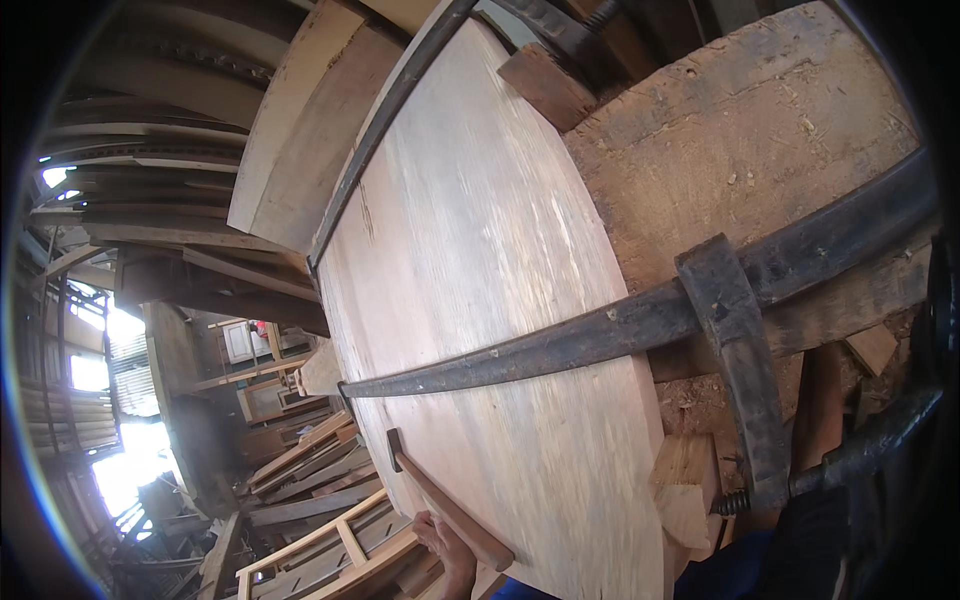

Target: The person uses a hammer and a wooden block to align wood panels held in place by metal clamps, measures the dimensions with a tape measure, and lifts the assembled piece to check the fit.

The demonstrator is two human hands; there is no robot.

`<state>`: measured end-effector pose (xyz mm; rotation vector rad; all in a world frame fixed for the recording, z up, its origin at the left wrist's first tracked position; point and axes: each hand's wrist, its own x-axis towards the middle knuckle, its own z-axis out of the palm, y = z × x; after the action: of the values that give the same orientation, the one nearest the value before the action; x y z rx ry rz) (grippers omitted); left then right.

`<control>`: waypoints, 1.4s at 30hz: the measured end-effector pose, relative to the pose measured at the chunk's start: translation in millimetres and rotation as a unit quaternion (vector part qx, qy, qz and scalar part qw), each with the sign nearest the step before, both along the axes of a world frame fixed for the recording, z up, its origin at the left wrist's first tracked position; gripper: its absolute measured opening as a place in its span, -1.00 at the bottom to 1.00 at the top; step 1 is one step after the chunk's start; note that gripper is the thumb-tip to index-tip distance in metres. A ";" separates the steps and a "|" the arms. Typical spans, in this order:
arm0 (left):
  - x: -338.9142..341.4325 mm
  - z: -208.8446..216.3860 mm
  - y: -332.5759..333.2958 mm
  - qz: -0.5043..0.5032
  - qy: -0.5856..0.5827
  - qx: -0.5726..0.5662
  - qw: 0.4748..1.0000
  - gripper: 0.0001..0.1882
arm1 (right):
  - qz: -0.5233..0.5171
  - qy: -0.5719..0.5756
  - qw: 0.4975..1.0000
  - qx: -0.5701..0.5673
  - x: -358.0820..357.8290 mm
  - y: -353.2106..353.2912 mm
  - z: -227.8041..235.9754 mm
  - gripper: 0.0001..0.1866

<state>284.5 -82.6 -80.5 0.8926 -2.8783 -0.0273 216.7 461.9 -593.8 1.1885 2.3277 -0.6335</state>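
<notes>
A broad, pale wooden panel (pixel 470 230) fills the middle of the view. Across it run a dark metal bar clamp (pixel 520 352) and, farther off, a second bar clamp (pixel 385 125). On the near left part of the panel lies a hammer (pixel 450 512), its small dark head pointing away and its wooden handle toward me. My left hand (pixel 448 550) is at the panel's left edge beside that handle, fingers bent against the wood; it does not hold the hammer. My right hand is out of view.
A wood block (pixel 688 485) sits between the panel and the clamp's screw (pixel 735 503). Sawdust covers a thick worn board (pixel 740 150) on the right. Stacked planks (pixel 320 470) and a light wooden frame (pixel 350 545) stand at the left, with curved timbers (pixel 160 190) behind.
</notes>
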 end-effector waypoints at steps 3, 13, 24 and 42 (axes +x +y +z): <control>11.9 -1.4 -9.0 -0.013 0.012 0.022 1.000 -0.56 | 0.004 0.001 1.000 -0.010 4.6 -9.8 -9.2 -0.57; 0.6 1.3 11.5 -0.048 -0.051 -0.010 0.997 -0.43 | -0.152 0.074 0.969 -0.182 161.6 -64.3 53.9 -0.63; -21.3 106.8 11.6 -0.169 -0.207 0.026 0.963 -0.45 | -0.322 0.208 0.831 -0.404 241.4 -88.3 469.4 -0.62; 2.6 86.8 112.5 -0.033 -0.242 0.831 0.499 -0.61 | 0.224 0.197 0.857 -0.420 95.1 -255.7 750.7 -0.45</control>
<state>287.1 29.9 6.4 0.7764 -2.2394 -3.3003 311.8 206.2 156.9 0.1109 2.0799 -1.5870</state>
